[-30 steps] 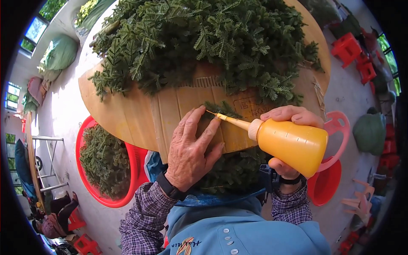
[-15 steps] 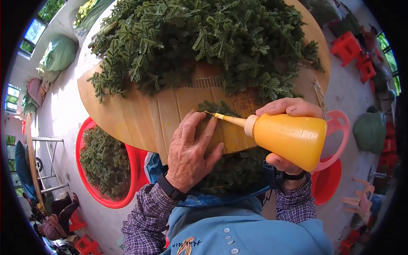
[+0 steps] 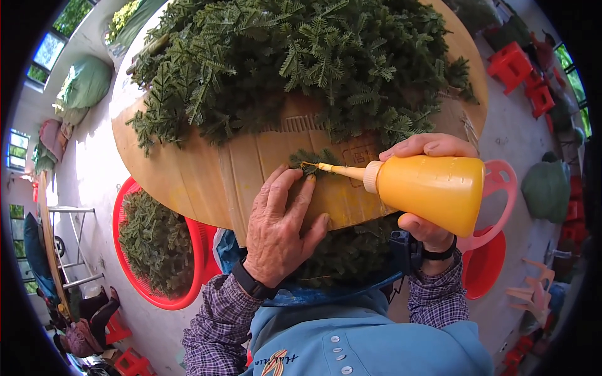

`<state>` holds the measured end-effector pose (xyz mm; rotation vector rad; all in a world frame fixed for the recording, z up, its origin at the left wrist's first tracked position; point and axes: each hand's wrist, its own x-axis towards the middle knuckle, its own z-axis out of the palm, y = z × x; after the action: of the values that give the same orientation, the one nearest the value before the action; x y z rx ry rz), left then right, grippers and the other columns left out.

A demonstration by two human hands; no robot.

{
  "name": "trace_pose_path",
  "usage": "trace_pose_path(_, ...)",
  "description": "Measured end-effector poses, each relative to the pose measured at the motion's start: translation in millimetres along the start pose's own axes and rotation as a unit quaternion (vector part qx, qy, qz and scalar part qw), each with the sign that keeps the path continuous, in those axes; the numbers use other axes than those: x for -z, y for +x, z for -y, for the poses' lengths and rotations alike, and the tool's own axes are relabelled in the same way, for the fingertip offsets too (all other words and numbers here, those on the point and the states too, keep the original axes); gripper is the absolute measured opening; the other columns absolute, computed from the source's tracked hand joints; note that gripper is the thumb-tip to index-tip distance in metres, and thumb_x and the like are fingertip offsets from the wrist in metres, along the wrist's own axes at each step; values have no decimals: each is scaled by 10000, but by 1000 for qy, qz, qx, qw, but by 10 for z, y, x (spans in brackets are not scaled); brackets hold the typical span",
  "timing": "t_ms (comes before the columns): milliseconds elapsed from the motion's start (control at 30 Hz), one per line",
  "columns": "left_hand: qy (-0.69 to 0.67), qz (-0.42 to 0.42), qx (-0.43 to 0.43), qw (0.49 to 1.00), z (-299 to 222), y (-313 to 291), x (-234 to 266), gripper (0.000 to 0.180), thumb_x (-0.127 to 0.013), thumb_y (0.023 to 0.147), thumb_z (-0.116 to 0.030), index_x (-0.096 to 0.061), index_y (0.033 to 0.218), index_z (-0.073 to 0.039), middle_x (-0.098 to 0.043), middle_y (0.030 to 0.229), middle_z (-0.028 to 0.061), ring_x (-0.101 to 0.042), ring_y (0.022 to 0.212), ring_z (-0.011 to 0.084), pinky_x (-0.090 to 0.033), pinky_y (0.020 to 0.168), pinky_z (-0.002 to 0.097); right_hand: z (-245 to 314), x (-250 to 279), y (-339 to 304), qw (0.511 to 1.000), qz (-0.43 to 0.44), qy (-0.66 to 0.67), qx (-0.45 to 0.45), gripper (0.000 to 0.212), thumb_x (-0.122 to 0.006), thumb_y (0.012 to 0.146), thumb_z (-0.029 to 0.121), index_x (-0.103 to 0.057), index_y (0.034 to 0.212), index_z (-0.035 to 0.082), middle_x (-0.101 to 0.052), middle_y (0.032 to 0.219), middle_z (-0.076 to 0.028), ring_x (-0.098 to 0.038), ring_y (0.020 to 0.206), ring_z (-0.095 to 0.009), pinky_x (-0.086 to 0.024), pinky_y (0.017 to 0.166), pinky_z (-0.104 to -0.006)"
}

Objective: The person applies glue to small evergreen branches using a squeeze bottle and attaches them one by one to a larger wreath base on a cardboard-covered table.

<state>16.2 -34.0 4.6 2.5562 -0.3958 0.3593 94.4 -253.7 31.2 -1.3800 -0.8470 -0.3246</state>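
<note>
Fingers of the right hand point(image 3: 433, 146) are closed around a translucent squeeze bottle point(image 3: 433, 191) of yellow-orange liquid, the fingers over its upper side and the thumb against its lower side, so that it lies tilted on its side with its tapered nozzle point(image 3: 343, 171) pointing left. A small fir sprig point(image 3: 306, 156) lies on the flattened cardboard point(image 3: 260, 166) just beyond the fingertips of the left hand point(image 3: 279, 219), with the index and middle fingertips at its near edge and the thumb standing apart, touching neither sprig nor bottle. Those left fingers are bent and slightly spread; I cannot tell whether they pinch the sprig or only press it down. The nozzle tip is at the sprig, just above the left index fingertip, though whether it touches the needles is too fine to make out. Past the sprig, well clear of both hands, a large heap of fir branches point(image 3: 282, 56) covers the far part of the round wooden table point(image 3: 166, 169), and more fir cuttings point(image 3: 343, 254) sit below its near edge
</note>
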Motion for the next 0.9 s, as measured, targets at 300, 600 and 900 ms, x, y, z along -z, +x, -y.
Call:
trace_pose_path(300, 1, 1, -1, 1000, -2, 8, -3, 562, -743, 757, -201, -621, 1259, 21, -514, 1313, 169, -487, 1295, 384, -423, 1073, 452, 52, 88, -69, 997, -45, 36, -51, 791, -894, 744, 345, -399, 1274, 30, -583, 1162, -195, -635, 1049, -290, -554, 903, -408)
trace_pose_path(600, 5, 6, -2, 1000, -5, 15, -6, 561, -745, 758, -199, -621, 1259, 23, -523, 1310, 170, -493, 1291, 386, -425, 1067, 454, 56, 213, -183, 993, -80, 42, -73, 803, -892, 744, 369, -399, 1286, 39, -584, 1164, -194, -649, 1033, -302, -559, 894, -410)
trace_pose_path(900, 9, 15, -1, 1000, -2, 14, 4, 564, -747, 751, -195, -624, 1260, 17, -526, 1312, 171, -499, 1281, 390, -431, 1060, 462, 56, 277, -295, 989, -106, 51, -88, 815, -892, 743, 378, -381, 1290, 55, -560, 1187, -190, -634, 1059, -303, -554, 911, -424)
